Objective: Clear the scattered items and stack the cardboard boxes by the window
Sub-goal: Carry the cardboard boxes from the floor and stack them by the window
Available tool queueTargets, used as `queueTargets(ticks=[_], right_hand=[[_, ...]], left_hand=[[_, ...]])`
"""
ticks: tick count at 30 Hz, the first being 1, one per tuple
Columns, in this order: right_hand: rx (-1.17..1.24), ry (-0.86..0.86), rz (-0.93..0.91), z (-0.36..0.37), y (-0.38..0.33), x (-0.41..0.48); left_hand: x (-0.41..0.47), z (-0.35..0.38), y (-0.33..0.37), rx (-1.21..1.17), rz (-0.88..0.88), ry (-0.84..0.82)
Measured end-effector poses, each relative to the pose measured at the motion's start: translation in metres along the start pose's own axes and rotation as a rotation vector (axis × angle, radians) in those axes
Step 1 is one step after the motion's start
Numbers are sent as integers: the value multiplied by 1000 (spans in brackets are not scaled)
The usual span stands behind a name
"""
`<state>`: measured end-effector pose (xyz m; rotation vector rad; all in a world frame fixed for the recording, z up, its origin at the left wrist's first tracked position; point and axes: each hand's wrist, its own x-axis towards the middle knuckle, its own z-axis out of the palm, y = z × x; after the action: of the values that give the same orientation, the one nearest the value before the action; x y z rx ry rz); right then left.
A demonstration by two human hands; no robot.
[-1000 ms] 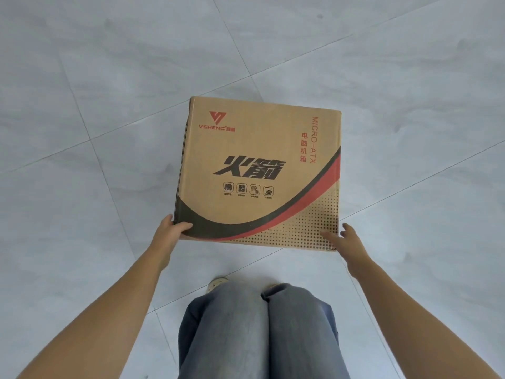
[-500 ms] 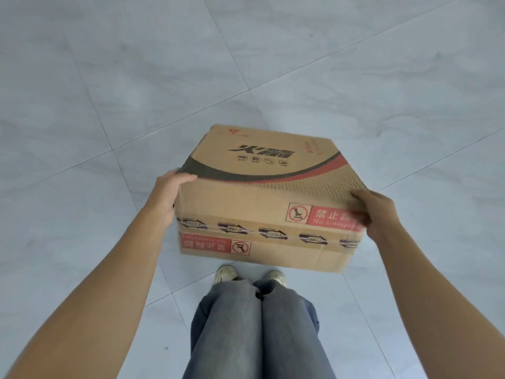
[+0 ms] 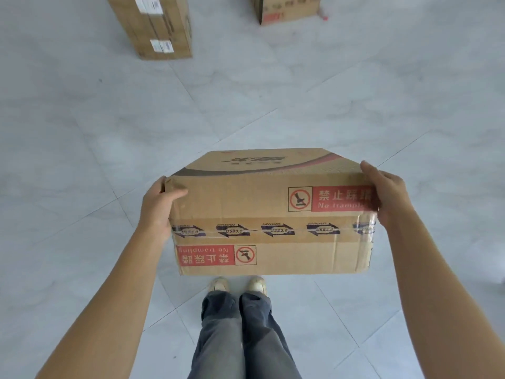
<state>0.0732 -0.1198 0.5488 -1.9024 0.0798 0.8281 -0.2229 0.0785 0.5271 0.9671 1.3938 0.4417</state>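
Fingers of left hand and right hand curled round opposite ends of taped cardboard box between them; hold level, squeeze evenly, carry toward floor boxes beyond fingertips.

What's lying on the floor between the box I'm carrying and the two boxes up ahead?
Nothing visible: only bare tile floor lies between the carried box and the left box and right box ahead. The window is out of view.

carried box above shoes, far-left box and far-right box on floor beyond
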Motion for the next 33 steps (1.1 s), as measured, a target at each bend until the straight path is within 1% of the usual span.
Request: queueTargets(ticks=[4, 7, 10, 13, 16, 19, 23, 25, 28, 30, 33], right_hand=[[67, 84, -186, -35, -58, -42], [112, 145, -313, -61, -96, -78], [133, 246, -390, -88, -123, -119], [159, 344, -456, -109, -148, -167], [205, 465, -519, -127, -156, -221], [270, 587, -608, -144, -151, -283], [329, 786, -731, -169, -134, -378], [331, 823, -745, -177, -129, -414], [336, 970, -744, -184, -105, -490], [338, 1100, -721, -186, -82, -535], [354, 1221, -702, -186, -46, -597]], left_hand=[[-27, 10, 66, -51, 176, -22], [-51, 30, 124, -75, 306, -102], [-74, 50, 181, -18, 451, -267], [-100, 64, 236, 55, 646, -443], [-134, 73, 283, 84, 786, -639], [-166, 83, 312, 105, 831, -868], [-225, 91, 334, 115, 830, -1175], [-248, 95, 341, 128, 841, -1267], [-301, 106, 337, 146, 818, -1440], [-338, 111, 326, 153, 810, -1518], [-391, 107, 294, 159, 784, -1636]])
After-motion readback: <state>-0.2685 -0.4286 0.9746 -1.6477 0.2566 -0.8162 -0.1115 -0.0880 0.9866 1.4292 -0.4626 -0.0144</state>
